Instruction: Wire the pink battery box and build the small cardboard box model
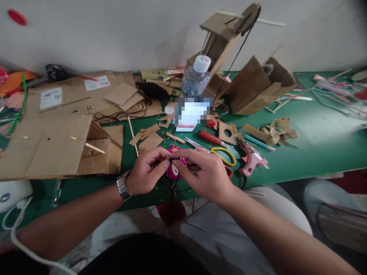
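Observation:
My left hand (147,170) and my right hand (205,172) meet at the fingertips over the front edge of the table. Both pinch a thin black cord (175,183), whose loose part hangs down toward my lap. Just behind and below the fingers lies a pink tape measure (172,172), partly covered by them. Scissors with a yellow handle (223,156) rest right beside my right hand, and a pink hot glue gun (252,160) lies farther right. The exact spot where the fingers press the cord is hidden.
A cardboard box structure (48,145) with a stick through it stands left. Behind my hands are a lit phone (186,127), a plastic bottle (195,82) and cardboard scraps (150,142). A tall cardboard build (223,26) and an open carton (246,88) stand at the back.

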`<state>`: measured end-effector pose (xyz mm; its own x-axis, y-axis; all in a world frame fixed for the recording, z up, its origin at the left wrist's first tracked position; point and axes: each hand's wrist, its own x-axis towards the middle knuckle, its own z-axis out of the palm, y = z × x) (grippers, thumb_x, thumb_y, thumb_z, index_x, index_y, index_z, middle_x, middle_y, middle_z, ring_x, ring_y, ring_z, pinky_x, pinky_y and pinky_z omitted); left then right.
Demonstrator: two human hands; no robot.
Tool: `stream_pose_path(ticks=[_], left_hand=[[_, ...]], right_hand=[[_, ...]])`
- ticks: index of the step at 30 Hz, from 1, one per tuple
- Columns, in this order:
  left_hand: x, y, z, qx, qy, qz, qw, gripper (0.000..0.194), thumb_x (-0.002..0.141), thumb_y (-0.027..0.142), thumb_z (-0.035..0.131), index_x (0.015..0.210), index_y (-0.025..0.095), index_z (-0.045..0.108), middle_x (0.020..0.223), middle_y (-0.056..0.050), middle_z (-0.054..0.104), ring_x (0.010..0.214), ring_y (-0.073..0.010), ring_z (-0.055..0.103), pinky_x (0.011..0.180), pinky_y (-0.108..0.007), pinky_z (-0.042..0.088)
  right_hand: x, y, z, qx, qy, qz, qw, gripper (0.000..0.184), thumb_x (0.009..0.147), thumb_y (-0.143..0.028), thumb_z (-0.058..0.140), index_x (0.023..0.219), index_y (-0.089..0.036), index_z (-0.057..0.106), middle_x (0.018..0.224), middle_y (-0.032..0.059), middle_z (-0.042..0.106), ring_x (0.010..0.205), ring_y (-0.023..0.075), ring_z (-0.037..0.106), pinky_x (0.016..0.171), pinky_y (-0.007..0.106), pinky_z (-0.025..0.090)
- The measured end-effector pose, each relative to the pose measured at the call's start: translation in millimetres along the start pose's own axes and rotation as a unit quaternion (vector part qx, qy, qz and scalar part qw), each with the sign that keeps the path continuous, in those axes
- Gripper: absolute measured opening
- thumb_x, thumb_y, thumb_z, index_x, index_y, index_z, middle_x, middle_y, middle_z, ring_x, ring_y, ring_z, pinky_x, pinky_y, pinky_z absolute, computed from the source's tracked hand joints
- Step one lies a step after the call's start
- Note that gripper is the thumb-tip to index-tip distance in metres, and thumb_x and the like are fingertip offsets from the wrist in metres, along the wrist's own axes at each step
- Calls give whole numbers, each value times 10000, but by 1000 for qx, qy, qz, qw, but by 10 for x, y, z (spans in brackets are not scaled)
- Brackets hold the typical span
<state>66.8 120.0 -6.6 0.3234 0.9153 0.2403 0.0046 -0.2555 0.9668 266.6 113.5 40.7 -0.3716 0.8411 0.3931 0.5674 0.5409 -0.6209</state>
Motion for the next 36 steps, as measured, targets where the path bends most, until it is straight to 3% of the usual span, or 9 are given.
stream_pose_path(ticks=[6,13,23,28,36], left_hand=[[5,1,1,1,0,11,1000,201,1019,366,636,983,173,680,729,-11,674,590,-108,579,521,-216,437],[4,-20,22,16,18,-1,1000,183,997,351,671,951,174,682,706,-4,669,588,-110,591,519,-208,450],[32,-3,-6,-15,24,-21,999,217,972,349,668,841,179,641,680,13,576,571,-100,489,508,-214,389],[51,-40,-15,-48,40,-60,996,250,959,398,680,846,177,644,675,15,535,588,-110,452,527,-234,367],[54,-39,-18,-15,21,-54,998,252,984,362,618,813,178,602,661,22,506,587,-111,438,539,-239,359]], right_hand=[[-10,18,22,-3,11,-4,1000,131,997,-203,652,1019,-200,781,525,-70,559,501,106,427,673,297,453],[-19,3,21,22,5,36,999,114,980,-211,661,982,-211,776,748,-5,746,597,117,560,620,275,447],[2,-8,5,34,-21,54,998,113,979,-258,685,1045,-198,755,713,-17,731,567,111,572,628,274,458],[21,41,-25,-18,-24,-1,1000,60,981,-249,713,1000,-216,760,845,14,795,714,155,667,728,309,489],[81,128,-141,-48,-48,-98,993,97,1003,-135,657,1006,-200,728,886,19,781,767,161,700,791,334,481]])
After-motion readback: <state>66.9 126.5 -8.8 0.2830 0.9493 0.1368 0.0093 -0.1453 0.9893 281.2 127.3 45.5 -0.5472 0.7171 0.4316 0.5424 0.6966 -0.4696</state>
